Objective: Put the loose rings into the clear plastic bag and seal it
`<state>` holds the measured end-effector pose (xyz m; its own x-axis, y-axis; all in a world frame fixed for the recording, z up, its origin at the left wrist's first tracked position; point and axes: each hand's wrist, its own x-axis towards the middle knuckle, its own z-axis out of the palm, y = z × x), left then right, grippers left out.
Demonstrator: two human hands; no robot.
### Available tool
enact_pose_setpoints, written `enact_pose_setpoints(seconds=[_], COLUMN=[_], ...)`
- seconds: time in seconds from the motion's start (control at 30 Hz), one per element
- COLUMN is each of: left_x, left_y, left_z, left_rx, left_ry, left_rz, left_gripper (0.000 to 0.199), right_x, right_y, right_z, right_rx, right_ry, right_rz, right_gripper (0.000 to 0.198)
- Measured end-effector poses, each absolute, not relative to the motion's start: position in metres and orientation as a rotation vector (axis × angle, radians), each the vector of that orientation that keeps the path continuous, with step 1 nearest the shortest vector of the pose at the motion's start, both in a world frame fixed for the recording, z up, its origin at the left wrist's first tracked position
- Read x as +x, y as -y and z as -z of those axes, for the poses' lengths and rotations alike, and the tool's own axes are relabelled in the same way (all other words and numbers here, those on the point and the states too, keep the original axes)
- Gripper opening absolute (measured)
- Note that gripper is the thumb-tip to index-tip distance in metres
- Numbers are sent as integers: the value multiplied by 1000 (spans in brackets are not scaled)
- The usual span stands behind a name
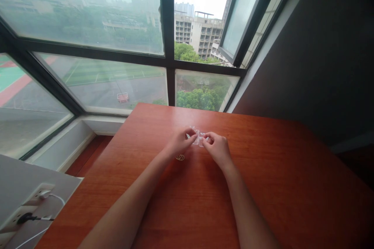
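A small clear plastic case (200, 140) lies between my two hands at the middle of the table, and it looks unfolded into two halves. My left hand (179, 142) pinches its left side with thumb and fingers. On the opposite side my right hand (218, 148) grips the edge between thumb and forefinger. Fine details inside the case are too small to make out. Several thin, pale yellow rings (180, 157) lie in a loose cluster on the wood, just below my left hand and apart from it.
The reddish-brown wooden table (280, 186) spreads under both arms. Its far edge meets a dark-framed window (171, 62), with one pane swung open at the right. A dark wall (309, 58) stands on the right. Power sockets (43, 194) with plugged-in cables are at lower left.
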<state>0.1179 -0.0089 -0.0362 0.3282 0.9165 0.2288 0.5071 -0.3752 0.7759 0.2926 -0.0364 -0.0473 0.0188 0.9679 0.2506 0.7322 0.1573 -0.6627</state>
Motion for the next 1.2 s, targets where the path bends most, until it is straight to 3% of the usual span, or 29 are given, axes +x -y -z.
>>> enact_pose_setpoints(seconds=[0.53, 0.87, 1.2], left_x=[126, 121, 111], left_y=[14, 11, 6], left_z=[31, 41, 41], left_rx=[1923, 2125, 2181], left_ry=[-1164, -1355, -1419], left_rz=[-851, -918, -965], left_gripper=[17, 7, 10], right_x=[286, 293, 294], right_y=[38, 38, 38], right_z=[44, 44, 43], right_rx=[-1645, -1809, -1823], right_ry=[1796, 1867, 1838], right_rz=[-330, -316, -349], right_gripper=[12, 10, 10])
